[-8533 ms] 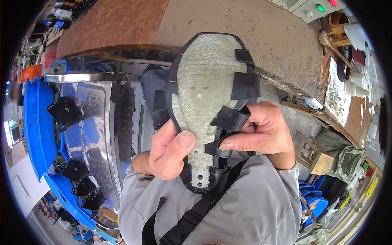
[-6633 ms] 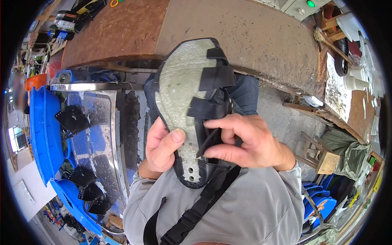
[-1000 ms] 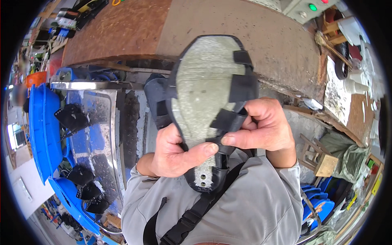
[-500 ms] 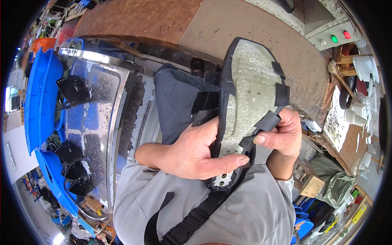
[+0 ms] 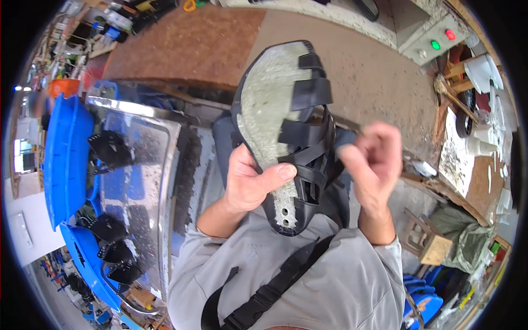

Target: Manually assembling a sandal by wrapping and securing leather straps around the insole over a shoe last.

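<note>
One sandal (image 5: pixel 286 126) up in your left hand (image 5: pixel 250 181), thumb clamped across its sole; your right hand (image 5: pixel 371 159) hangs just beside the straps, fingers loosely curled, gripping nothing.

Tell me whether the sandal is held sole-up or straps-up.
Sole-up: the sandal's pale rough underside faces the camera, black straps folded across it, left hand gripping.
</note>
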A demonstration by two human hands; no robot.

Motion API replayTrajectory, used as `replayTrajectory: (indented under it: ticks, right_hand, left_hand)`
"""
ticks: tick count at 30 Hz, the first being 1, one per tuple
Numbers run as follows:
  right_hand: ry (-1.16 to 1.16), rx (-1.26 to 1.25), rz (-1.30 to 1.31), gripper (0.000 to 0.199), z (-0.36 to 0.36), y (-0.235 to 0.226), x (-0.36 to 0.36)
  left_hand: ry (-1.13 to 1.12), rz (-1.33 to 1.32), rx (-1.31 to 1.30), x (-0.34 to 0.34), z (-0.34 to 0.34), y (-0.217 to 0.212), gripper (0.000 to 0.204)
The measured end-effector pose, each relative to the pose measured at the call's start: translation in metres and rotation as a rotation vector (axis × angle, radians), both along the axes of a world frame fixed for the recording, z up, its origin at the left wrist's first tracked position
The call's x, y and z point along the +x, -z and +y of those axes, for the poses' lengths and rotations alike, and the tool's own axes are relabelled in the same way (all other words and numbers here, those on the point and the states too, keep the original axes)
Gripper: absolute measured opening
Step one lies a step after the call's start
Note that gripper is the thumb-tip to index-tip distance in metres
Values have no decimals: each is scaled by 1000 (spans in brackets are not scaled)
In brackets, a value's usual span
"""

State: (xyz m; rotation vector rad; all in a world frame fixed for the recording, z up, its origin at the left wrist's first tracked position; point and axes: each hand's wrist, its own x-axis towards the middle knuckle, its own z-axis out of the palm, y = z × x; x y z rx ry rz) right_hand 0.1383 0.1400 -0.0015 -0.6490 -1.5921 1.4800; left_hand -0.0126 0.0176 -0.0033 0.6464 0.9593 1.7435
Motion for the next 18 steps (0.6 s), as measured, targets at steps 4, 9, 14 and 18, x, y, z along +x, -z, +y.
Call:
replayTrajectory:
  ticks: [4,9,14,18]
  right_hand:
    - [-590,-7,-126,15,16,20,41]
    - [-1105,-599,89,75,-12,68,30]
    - [-870,-794,502,86,-36,53,1]
    - [-706,-772,531,77,-26,44,1]
  left_hand:
    - [-94,-44,207,-10,3,18,43]
    - [-21,-178,386,-8,24,26,36]
    - [123,-172,505,-20,32,54,52]
    - [212,-192,465,-24,40,41,68]
